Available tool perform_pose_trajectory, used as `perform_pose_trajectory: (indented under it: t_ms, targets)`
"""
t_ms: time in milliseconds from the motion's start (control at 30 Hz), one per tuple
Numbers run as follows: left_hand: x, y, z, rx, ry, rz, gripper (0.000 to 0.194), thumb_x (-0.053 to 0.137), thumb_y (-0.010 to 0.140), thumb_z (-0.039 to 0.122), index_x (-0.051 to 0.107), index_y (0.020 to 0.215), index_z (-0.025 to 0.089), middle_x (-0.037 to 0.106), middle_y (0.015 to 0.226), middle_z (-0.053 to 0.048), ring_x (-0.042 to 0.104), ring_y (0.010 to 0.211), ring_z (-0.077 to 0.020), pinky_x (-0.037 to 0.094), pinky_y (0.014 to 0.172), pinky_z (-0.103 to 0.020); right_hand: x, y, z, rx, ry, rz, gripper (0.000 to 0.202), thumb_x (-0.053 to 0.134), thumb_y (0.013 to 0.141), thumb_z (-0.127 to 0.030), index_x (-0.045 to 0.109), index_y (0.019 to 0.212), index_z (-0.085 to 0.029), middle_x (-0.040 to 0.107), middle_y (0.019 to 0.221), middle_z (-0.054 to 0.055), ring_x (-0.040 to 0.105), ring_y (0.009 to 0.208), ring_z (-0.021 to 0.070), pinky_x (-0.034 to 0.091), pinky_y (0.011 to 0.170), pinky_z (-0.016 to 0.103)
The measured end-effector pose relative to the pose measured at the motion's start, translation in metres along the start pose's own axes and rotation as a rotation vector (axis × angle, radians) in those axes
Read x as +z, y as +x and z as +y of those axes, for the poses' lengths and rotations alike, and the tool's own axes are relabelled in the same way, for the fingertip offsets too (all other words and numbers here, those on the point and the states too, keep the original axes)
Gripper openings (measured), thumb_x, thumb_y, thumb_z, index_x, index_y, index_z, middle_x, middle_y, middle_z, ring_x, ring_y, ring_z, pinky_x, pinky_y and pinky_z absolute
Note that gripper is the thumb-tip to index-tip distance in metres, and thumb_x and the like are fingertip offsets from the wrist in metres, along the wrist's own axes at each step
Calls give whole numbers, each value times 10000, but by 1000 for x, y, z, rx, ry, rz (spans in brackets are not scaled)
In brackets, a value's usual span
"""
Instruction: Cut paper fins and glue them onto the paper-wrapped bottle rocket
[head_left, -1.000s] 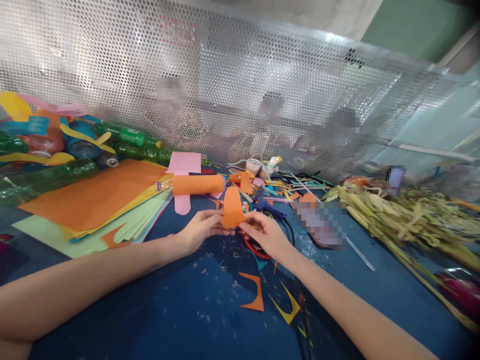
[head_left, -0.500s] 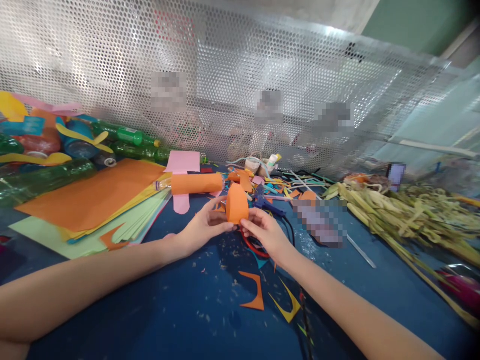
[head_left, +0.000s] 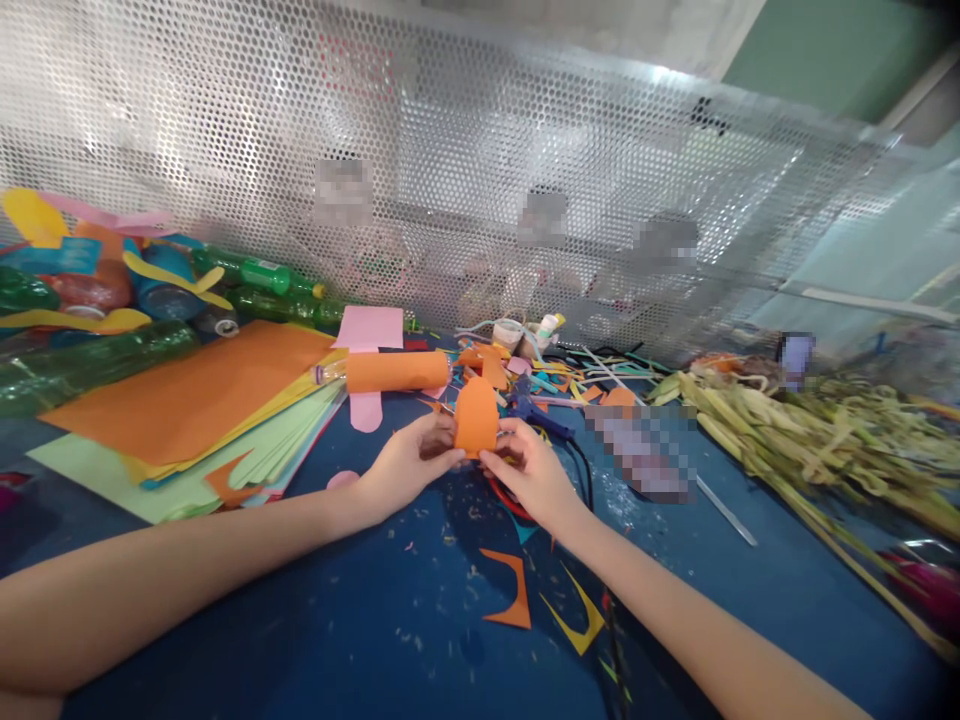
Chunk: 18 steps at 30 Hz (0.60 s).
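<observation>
Between my two hands, above the blue table, is a small orange paper piece [head_left: 477, 414] with a rounded top and a folded lower edge. My left hand [head_left: 420, 455] pinches its lower left side, and my right hand [head_left: 529, 468] pinches its lower right corner. Just behind to the left lies a plastic bottle wrapped in orange paper [head_left: 396, 371], resting across a pink paper strip [head_left: 366, 410]. A blue glue gun [head_left: 541, 416] sits beyond my right hand, its black cord trailing on the table.
Stacked coloured paper [head_left: 195, 395] and green bottles [head_left: 97, 362] lie left. Paper scraps and straws are heaped at the back by a perforated metal panel [head_left: 450, 200]. Dried husks [head_left: 817, 430] spread on the right. An orange offcut [head_left: 517, 590] and a yellow offcut [head_left: 581, 620] lie in front.
The orange paper piece has been tipped from a curved, side-on pose to a flatter, upright one facing me. Both hands keep their pinch, slightly lower in view.
</observation>
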<state>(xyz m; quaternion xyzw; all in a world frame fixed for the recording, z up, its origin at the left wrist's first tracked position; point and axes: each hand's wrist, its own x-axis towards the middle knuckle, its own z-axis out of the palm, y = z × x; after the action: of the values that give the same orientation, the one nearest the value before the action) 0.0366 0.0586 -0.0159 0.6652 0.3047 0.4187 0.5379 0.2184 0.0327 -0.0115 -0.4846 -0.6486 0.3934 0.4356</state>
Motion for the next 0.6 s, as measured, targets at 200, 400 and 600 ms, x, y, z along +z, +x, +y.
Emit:
perform_pose_trajectory:
  t_ms: [200, 400, 600]
  targets:
    - [0, -1, -3, 38, 53, 15, 151, 599, 781, 241, 571, 906, 160, 644, 890, -32, 617, 857, -158, 478, 857, -326, -1, -3, 0, -59, -142, 3, 201, 537, 835, -276, 445, 1009, -234, 659, 816, 19, 659, 769, 184, 521, 754, 342]
    - [0, -2, -5, 67, 107, 0, 202, 607, 769, 244, 588, 952, 160, 657, 946, -54, 616, 877, -177, 480, 829, -325, 0, -3, 0, -57, -165, -13, 217, 535, 837, -283, 434, 1024, -239, 666, 789, 9, 667, 752, 190, 517, 734, 332]
    - [-10, -5, 4, 78, 405, 20, 165, 574, 767, 220, 646, 909, 177, 666, 861, -32, 578, 733, -169, 443, 679, -281, -5, -4, -6, -76, -422, -16, 332, 528, 824, -249, 394, 1127, -237, 646, 861, 30, 648, 817, 205, 504, 753, 349]
